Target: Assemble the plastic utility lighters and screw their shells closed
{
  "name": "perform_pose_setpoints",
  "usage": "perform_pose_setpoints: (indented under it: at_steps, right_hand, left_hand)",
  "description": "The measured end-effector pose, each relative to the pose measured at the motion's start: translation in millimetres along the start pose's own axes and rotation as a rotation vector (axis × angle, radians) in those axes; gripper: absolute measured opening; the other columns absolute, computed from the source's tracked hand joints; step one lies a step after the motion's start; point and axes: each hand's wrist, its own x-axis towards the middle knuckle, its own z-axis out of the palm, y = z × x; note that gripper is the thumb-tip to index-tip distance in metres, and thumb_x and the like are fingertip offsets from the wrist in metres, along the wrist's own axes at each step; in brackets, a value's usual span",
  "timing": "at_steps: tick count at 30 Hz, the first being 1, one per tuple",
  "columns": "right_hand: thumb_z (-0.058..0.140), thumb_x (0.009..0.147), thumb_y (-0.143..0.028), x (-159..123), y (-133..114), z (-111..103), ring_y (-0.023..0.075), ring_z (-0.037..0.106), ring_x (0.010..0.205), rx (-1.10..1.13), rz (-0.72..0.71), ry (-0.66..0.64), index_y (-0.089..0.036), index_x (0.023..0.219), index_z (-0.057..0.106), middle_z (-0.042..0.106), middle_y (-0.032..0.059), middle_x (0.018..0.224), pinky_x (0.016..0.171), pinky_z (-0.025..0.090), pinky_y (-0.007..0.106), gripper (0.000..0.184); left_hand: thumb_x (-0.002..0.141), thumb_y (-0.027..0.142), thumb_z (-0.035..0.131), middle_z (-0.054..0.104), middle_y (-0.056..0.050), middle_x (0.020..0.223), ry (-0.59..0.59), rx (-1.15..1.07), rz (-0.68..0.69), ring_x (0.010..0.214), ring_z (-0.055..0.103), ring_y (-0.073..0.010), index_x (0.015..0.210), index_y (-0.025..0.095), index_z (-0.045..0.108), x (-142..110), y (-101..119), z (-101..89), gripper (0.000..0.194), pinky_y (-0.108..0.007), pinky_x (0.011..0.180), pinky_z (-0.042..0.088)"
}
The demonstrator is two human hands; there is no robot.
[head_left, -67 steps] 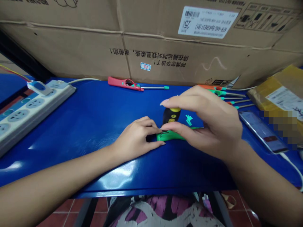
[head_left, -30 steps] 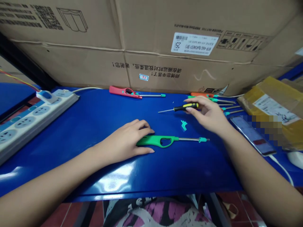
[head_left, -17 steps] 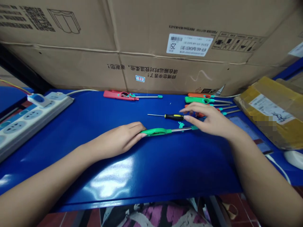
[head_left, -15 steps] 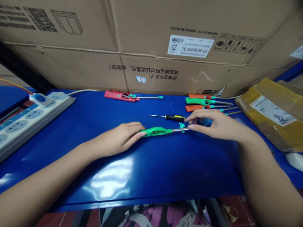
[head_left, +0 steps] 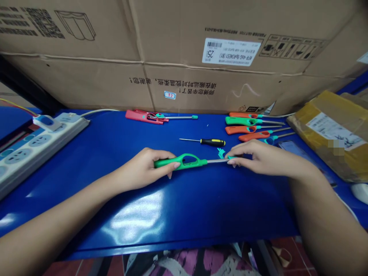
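My left hand (head_left: 146, 166) is closed around the handle of a green long-necked lighter (head_left: 191, 161), thumb along its near side. The lighter lies level, its metal rod (head_left: 216, 161) pointing right. At the rod's far end my right hand (head_left: 250, 157) pinches a small teal tip cap (head_left: 230, 157), mostly covered by the fingertips. Just beyond the rod, near those fingers, lies a small teal plastic piece (head_left: 221, 153). A black-and-yellow screwdriver (head_left: 212, 142) rests behind it, blade to the left.
At the back left lies a red lighter (head_left: 145, 116), its insides showing. Several orange and green lighters (head_left: 241, 121) sit in a row at the back right, beside a taped parcel (head_left: 330, 126). A power strip (head_left: 37, 142) is at the left; a big cardboard box (head_left: 172, 57) stands behind.
My left hand has wrapped further around the green handle. My right hand has come down slightly, and its fingers are now closed on the teal cap at the rod's end.
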Motion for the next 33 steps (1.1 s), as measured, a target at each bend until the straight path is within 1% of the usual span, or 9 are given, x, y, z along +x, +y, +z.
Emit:
perform_pose_setpoints:
  at_steps: [3, 8, 13, 17, 19, 23, 27, 29, 33]
  right_hand:
    - [0.05, 0.099, -0.042, 2, -8, 2, 0.0176, 0.067, 0.069, 0.033, -0.059, -0.028, -0.02, 0.087, 0.072, 0.074, 0.0027, 0.08, 0.063, 0.049, 0.029, 0.033]
    - [0.051, 0.1, -0.034, 9, -19, 10, 0.0181, 0.069, 0.077, 0.014, -0.14, 0.096, -0.02, 0.096, 0.075, 0.075, 0.0043, 0.088, 0.07, 0.051, 0.029, 0.028]
    - [0.054, 0.1, -0.028, 12, -26, 18, 0.0183, 0.07, 0.083, -0.011, -0.233, 0.163, -0.019, 0.098, 0.075, 0.076, 0.0057, 0.094, 0.074, 0.052, 0.029, 0.022]
    - [0.055, 0.1, -0.027, 10, -27, 18, 0.0167, 0.069, 0.08, 0.003, -0.298, 0.18, -0.018, 0.099, 0.074, 0.075, 0.0056, 0.092, 0.073, 0.051, 0.028, 0.021]
    - [0.055, 0.1, -0.027, 8, -27, 18, 0.0164, 0.068, 0.079, 0.003, -0.313, 0.183, -0.019, 0.098, 0.074, 0.075, 0.0054, 0.092, 0.072, 0.051, 0.028, 0.021]
    - [0.056, 0.099, -0.028, 8, -25, 19, 0.0181, 0.068, 0.08, -0.053, -0.313, 0.234, -0.019, 0.101, 0.074, 0.075, 0.0064, 0.093, 0.072, 0.052, 0.03, 0.021]
    - [0.054, 0.1, -0.03, 8, -23, 23, 0.0197, 0.069, 0.084, -0.127, -0.308, 0.305, -0.019, 0.104, 0.073, 0.074, 0.0075, 0.095, 0.074, 0.053, 0.031, 0.022]
    - [0.053, 0.101, -0.03, 9, -23, 24, 0.0197, 0.069, 0.086, -0.159, -0.308, 0.34, -0.019, 0.106, 0.072, 0.074, 0.0076, 0.097, 0.076, 0.053, 0.032, 0.022]
    - [0.052, 0.102, -0.03, 10, -23, 26, 0.0198, 0.068, 0.088, -0.199, -0.304, 0.376, -0.018, 0.108, 0.071, 0.073, 0.0083, 0.099, 0.078, 0.052, 0.032, 0.022]
  left_hand:
    - [0.097, 0.05, 0.056, 0.072, 0.0, 0.073, -0.033, -0.017, -0.013, 0.06, 0.055, -0.0102, 0.084, 0.018, 0.074, 1, 1, 0.9, 0.039, -0.021, 0.055, 0.038]
    - [0.098, 0.049, 0.054, 0.071, 0.0, 0.073, -0.032, -0.065, -0.006, 0.057, 0.051, -0.0094, 0.086, 0.016, 0.075, 2, 3, 6.2, 0.04, -0.02, 0.052, 0.035]
    - [0.098, 0.046, 0.056, 0.073, -0.001, 0.074, -0.038, -0.099, 0.021, 0.062, 0.056, -0.0105, 0.089, 0.016, 0.076, 1, 6, 7.5, 0.038, -0.02, 0.058, 0.041]
    - [0.098, 0.042, 0.057, 0.074, -0.001, 0.075, -0.05, -0.143, 0.058, 0.064, 0.058, -0.01, 0.085, 0.016, 0.075, 1, 7, 4.7, 0.034, -0.019, 0.061, 0.045]
    - [0.099, 0.04, 0.057, 0.074, -0.001, 0.076, -0.046, -0.127, 0.088, 0.066, 0.06, -0.0102, 0.089, 0.016, 0.075, 1, 5, 4.3, 0.032, -0.019, 0.063, 0.047]
    - [0.098, 0.037, 0.059, 0.078, -0.003, 0.085, 0.049, 0.018, 0.213, 0.07, 0.068, -0.0119, 0.109, 0.017, 0.075, 0, -1, 6.1, 0.027, -0.019, 0.067, 0.052]
    - [0.099, 0.034, 0.06, 0.077, -0.008, 0.111, 0.179, 0.227, 0.397, 0.092, 0.074, -0.0174, 0.119, 0.018, 0.072, -1, -7, 7.3, 0.028, -0.024, 0.087, 0.057]
    - [0.1, 0.033, 0.059, 0.077, -0.008, 0.112, 0.218, 0.307, 0.455, 0.095, 0.074, -0.018, 0.121, 0.017, 0.07, -1, -9, 7.2, 0.029, -0.026, 0.093, 0.057]
    - [0.1, 0.029, 0.058, 0.077, -0.008, 0.109, 0.262, 0.406, 0.525, 0.093, 0.073, -0.0169, 0.123, 0.014, 0.068, -1, -10, 6.7, 0.029, -0.025, 0.091, 0.057]
